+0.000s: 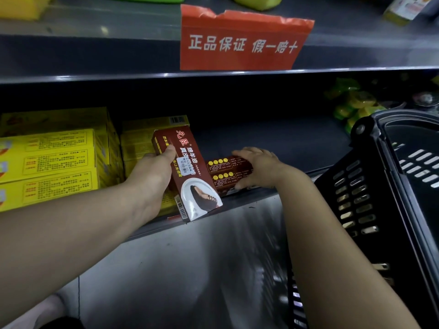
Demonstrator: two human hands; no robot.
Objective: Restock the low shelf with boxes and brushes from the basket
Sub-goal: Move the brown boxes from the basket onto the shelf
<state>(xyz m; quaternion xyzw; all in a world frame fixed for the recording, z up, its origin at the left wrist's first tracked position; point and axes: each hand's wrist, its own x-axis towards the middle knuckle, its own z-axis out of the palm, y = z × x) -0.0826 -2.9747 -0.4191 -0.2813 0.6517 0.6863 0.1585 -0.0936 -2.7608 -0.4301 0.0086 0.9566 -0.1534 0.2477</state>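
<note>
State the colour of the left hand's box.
Box: dark red, white end; head view.

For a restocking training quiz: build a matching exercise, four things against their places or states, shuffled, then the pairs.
1. brown-red cardboard box with a shoe picture
2. dark-red cardboard box with yellow dots
3. stack of yellow cardboard boxes
4. black plastic basket

A. far left on the low shelf
B. tilted, gripped by the left hand
C. right of the shelf
D. lying flat, held by the right hand

Pairs: 1-B, 2-D, 3-A, 4-C
</note>
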